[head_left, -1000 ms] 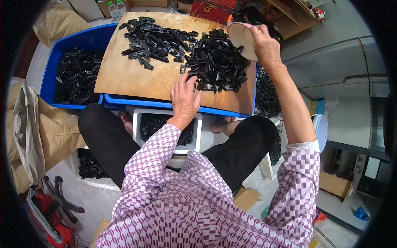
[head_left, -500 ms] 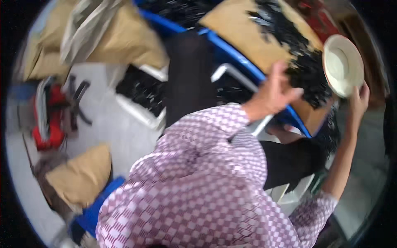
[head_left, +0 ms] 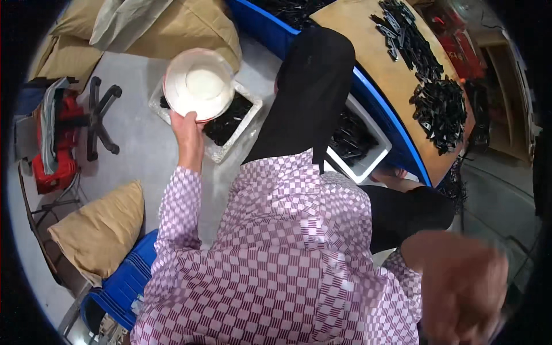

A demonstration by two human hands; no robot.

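My left hand (head_left: 188, 140) grips the rim of a round whitish bowl (head_left: 201, 83); thumb on the inside, other fingers mostly hidden beneath. The bowl is tilted so its inside faces me, and I see nothing in it. It hangs over a white foam box (head_left: 246, 127) on the floor, which contains small black parts (head_left: 229, 119) and is partly covered by the bowl. My right hand (head_left: 466, 287) is at the lower right, close to the camera and smeared by motion, so its fingers cannot be made out. A heap of black plastic parts (head_left: 440, 115) lies on the tan board to the right.
The tan board (head_left: 368, 40) rests by a blue crate (head_left: 397, 129). Another white box (head_left: 371, 167) with black parts stands between my legs. Brown sacks (head_left: 198, 26) stand at the far left, near a chair base (head_left: 95, 118). Blue stacked crates (head_left: 129, 276) and a brown sack (head_left: 103, 230) lie left.
The bowl has passed from my right hand to my left and moved from beside the board to over the left foam box. My right hand has dropped toward the lower right.
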